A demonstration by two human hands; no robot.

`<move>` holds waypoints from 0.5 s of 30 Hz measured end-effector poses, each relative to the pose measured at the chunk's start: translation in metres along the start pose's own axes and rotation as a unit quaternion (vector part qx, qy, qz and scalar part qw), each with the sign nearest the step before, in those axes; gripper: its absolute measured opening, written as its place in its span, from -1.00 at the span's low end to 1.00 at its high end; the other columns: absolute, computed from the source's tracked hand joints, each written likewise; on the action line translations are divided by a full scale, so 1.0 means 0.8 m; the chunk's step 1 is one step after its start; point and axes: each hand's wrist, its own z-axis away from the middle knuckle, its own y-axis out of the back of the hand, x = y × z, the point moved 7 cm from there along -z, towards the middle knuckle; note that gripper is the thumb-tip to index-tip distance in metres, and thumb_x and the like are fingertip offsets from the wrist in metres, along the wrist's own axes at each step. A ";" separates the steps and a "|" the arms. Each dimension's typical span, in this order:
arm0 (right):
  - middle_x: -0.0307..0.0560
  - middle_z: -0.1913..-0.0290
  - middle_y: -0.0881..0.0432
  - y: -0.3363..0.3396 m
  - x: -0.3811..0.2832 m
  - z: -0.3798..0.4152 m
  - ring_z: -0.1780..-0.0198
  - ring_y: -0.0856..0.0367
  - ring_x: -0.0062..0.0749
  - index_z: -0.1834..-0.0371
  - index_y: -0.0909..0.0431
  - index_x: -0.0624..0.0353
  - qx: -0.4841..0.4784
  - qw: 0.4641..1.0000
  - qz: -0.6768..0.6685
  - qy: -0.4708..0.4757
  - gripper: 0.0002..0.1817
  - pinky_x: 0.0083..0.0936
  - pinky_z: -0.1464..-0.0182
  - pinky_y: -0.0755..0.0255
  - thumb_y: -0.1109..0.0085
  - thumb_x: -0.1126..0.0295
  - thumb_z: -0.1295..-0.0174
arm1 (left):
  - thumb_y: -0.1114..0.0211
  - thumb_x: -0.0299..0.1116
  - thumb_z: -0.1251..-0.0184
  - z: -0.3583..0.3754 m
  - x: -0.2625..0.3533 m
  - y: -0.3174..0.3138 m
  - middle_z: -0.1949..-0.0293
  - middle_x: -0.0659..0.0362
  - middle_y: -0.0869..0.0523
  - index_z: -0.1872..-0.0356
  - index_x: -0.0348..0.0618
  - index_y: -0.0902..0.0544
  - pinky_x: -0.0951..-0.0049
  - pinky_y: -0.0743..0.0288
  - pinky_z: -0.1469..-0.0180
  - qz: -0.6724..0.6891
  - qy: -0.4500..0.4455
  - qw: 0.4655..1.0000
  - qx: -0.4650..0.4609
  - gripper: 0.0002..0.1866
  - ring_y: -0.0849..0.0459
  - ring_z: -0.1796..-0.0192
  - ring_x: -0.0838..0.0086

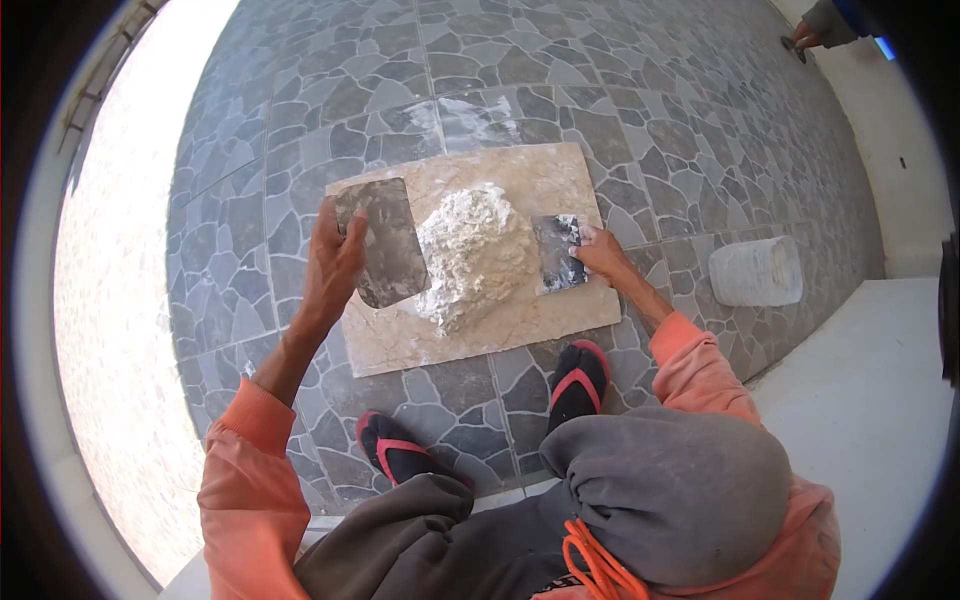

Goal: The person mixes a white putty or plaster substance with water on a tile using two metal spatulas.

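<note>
A heap of white, crumbly plaster-like paste [475, 250] sits in the middle of a beige stone-patterned slab [400, 345] on the floor. My left hand [340, 250] grips a large, dark, flat scraper plate [385, 245] along its left side, and the plate's right edge meets the heap. On the other side, my right hand [598, 250] is closed on a smaller dark scraper blade [560, 258] smeared with white. That blade stands close against the heap's right side; whether it touches is hard to tell.
A whitish translucent bucket [757, 272] lies on the stone-patterned tile floor [690, 160] to the right. My feet in red-strapped flip-flops [578, 378] are just in front of the slab. Another person's foot [800, 42] shows at the top right, near the wall.
</note>
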 end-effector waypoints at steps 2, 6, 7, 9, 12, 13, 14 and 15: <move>-0.20 0.18 -0.65 -0.025 0.008 0.017 0.30 -0.52 -0.59 -0.12 -0.51 0.27 -0.013 0.998 -0.064 -0.025 -0.65 -0.54 0.46 -0.33 -0.17 0.55 -0.26 | -0.11 -0.25 -0.54 -0.002 -0.003 -0.004 0.23 0.11 -0.64 -0.08 -0.34 -0.46 0.42 -0.48 0.19 0.043 0.017 0.999 -0.014 -0.67 -0.55 0.24 0.51; -0.25 0.24 -0.58 -0.038 0.024 0.031 0.29 -0.49 -0.57 -0.15 -0.50 0.29 -0.015 0.989 -0.144 -0.023 -0.64 -0.53 0.41 -0.38 -0.14 0.58 -0.27 | -0.11 -0.28 -0.52 -0.004 -0.002 -0.010 0.22 0.11 -0.64 -0.07 -0.35 -0.46 0.42 -0.48 0.19 0.060 -0.002 0.998 -0.008 -0.68 -0.56 0.24 0.51; -0.26 0.25 -0.56 -0.039 0.025 0.034 0.30 -0.48 -0.58 -0.14 -0.50 0.29 -0.010 0.989 -0.148 -0.022 -0.65 -0.52 0.41 -0.38 -0.14 0.57 -0.28 | -0.11 -0.29 -0.52 -0.002 0.008 -0.009 0.22 0.09 -0.65 -0.08 -0.36 -0.46 0.41 -0.48 0.18 0.035 -0.010 0.999 -0.015 -0.68 -0.56 0.23 0.50; -0.27 0.27 -0.55 -0.040 0.020 0.036 0.30 -0.47 -0.58 -0.13 -0.50 0.30 -0.001 0.989 -0.149 -0.017 -0.66 -0.50 0.41 -0.38 -0.14 0.57 -0.29 | -0.12 -0.30 -0.50 -0.002 0.014 -0.009 0.24 0.03 -0.65 -0.08 -0.38 -0.46 0.38 -0.49 0.18 -0.009 -0.023 1.000 -0.014 -0.66 -0.59 0.25 0.44; -0.27 0.27 -0.55 -0.041 0.006 0.043 0.31 -0.46 -0.59 -0.12 -0.50 0.33 0.018 0.988 -0.154 -0.005 -0.67 -0.48 0.41 -0.37 -0.14 0.56 -0.29 | -0.13 -0.30 -0.47 -0.004 0.015 -0.016 0.31 -0.07 -0.66 -0.07 -0.40 -0.44 0.30 -0.50 0.22 -0.059 -0.035 0.998 -0.003 -0.65 -0.63 0.31 0.30; -0.28 0.28 -0.54 -0.042 -0.004 0.050 0.32 -0.46 -0.60 -0.11 -0.50 0.34 0.024 0.987 -0.160 0.002 -0.68 -0.48 0.41 -0.37 -0.14 0.56 -0.28 | -0.13 -0.30 -0.46 0.000 0.024 -0.022 0.34 -0.11 -0.65 -0.06 -0.40 -0.44 0.27 -0.51 0.23 -0.070 -0.038 0.997 -0.003 -0.66 -0.64 0.34 0.25; -0.28 0.30 -0.54 -0.043 -0.016 0.055 0.33 -0.46 -0.60 -0.10 -0.50 0.36 0.029 0.985 -0.168 0.008 -0.69 -0.48 0.42 -0.37 -0.15 0.56 -0.28 | -0.13 -0.30 -0.45 0.002 0.032 -0.028 0.37 -0.14 -0.65 -0.05 -0.40 -0.43 0.24 -0.51 0.25 -0.081 -0.040 0.996 -0.003 -0.66 -0.65 0.37 0.20; -0.27 0.30 -0.55 -0.045 -0.033 0.060 0.32 -0.47 -0.61 -0.08 -0.51 0.37 0.022 0.989 -0.143 0.033 -0.69 -0.49 0.41 -0.37 -0.15 0.55 -0.28 | -0.12 -0.32 -0.44 0.006 0.038 -0.035 0.47 -0.19 -0.62 -0.04 -0.38 -0.40 0.12 -0.46 0.33 -0.088 -0.041 0.995 -0.003 -0.67 -0.62 0.48 0.04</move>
